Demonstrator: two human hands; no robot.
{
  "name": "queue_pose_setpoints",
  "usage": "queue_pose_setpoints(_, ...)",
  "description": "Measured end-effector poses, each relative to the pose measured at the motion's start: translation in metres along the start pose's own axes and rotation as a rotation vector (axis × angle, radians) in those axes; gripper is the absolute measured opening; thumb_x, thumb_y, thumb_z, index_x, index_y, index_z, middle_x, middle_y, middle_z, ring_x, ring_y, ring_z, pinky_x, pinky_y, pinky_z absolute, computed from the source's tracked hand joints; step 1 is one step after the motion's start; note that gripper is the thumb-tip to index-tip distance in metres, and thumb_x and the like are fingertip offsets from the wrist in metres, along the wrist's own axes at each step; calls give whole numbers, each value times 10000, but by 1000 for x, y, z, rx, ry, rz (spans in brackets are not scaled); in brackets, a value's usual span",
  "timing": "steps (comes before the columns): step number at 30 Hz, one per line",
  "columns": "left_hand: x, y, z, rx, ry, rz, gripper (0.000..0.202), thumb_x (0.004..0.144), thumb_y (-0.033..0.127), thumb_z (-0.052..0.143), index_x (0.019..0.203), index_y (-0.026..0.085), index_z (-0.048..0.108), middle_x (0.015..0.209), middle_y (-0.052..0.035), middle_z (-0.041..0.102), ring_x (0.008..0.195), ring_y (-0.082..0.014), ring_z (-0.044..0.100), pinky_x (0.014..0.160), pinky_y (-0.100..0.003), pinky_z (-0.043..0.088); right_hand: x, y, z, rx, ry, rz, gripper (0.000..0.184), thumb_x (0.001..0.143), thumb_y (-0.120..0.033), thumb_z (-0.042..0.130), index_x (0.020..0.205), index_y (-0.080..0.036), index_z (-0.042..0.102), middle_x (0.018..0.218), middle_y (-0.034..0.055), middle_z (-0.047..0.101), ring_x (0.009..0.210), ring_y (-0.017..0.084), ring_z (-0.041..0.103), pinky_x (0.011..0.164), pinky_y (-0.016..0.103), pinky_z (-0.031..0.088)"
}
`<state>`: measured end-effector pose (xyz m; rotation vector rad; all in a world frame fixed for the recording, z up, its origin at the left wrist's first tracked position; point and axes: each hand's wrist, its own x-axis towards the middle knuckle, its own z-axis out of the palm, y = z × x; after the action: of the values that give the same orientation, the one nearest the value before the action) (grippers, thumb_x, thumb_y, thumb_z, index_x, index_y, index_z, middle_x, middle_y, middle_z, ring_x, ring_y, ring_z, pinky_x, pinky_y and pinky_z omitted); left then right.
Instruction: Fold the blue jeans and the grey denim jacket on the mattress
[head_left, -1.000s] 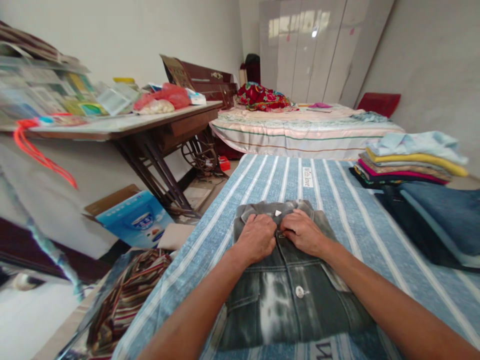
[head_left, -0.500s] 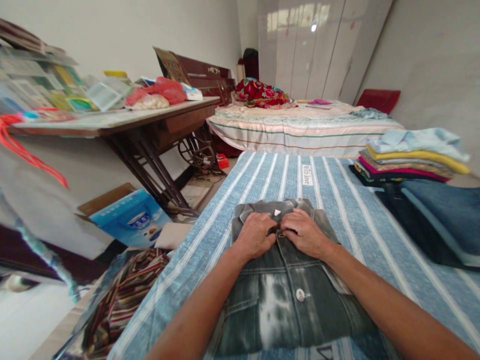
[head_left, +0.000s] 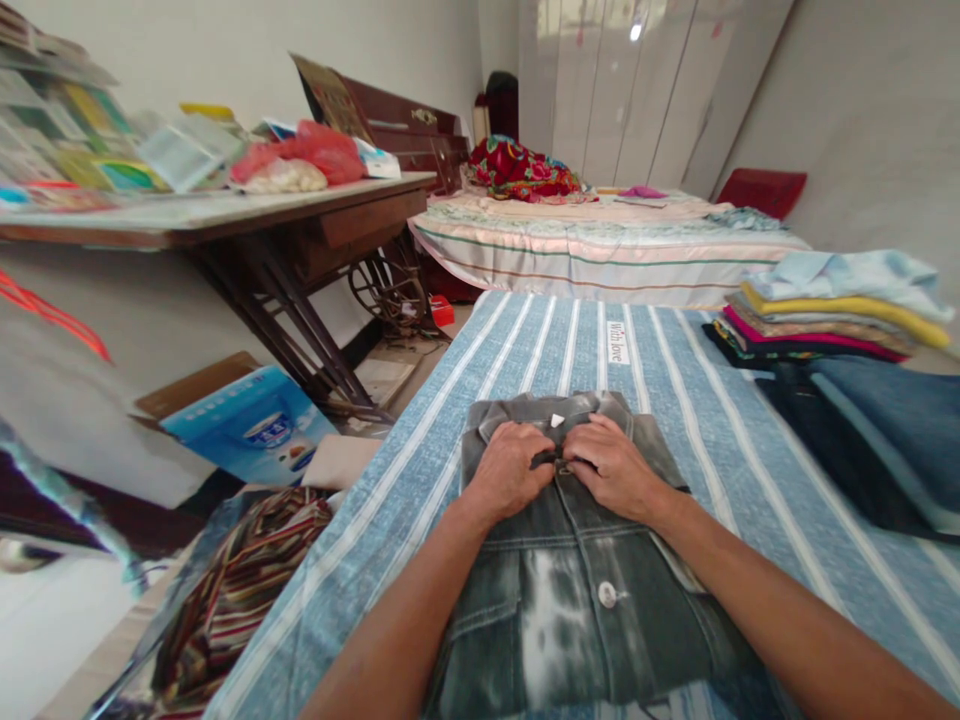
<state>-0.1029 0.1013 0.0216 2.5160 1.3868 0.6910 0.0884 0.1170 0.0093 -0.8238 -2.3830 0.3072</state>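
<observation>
A dark grey-green denim jacket (head_left: 559,620) with pale bleached patches lies folded, front up, on the blue-and-white striped bed cover (head_left: 397,540). Its collar points away from me. My left hand (head_left: 514,465) and my right hand (head_left: 611,462) meet just below the collar, one on each side of the front opening. The fingers of both are curled and pinch the jacket's front edges. A white button (head_left: 607,595) shows lower on the front. What lies under the fingertips is hidden.
To the right stand a stack of folded clothes (head_left: 825,320) and folded jeans (head_left: 900,420). A sewing-machine table (head_left: 300,215) with bags and boxes is at left, a blue carton (head_left: 255,425) below it. Striped cloth (head_left: 232,600) lies beside the bed. Another bed (head_left: 600,250) stands beyond.
The camera view has shifted slightly. Both hands keep their grip at the jacket's collar opening, with almost no movement.
</observation>
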Motion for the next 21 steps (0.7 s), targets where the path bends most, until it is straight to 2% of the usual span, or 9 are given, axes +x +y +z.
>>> queue_pose_setpoints(14,0,-1,-1,-63,-15,0,252,740,171,612,987,196,657,933,-33,664,928,-207,582,874,-352,406,-1,1,-2,57,33,-8,148,814,-85,496,811,-221,555,854,13,650,852,164,586,980,422,290)
queue_pose_setpoints(21,-1,3,0,-84,-35,-14,131,728,162,602,834,224,649,928,-13,651,935,-199,564,896,-350,378,0,0,-6,110,32,15,156,772,-81,503,791,-229,548,809,3,644,805,164,586,949,421,326)
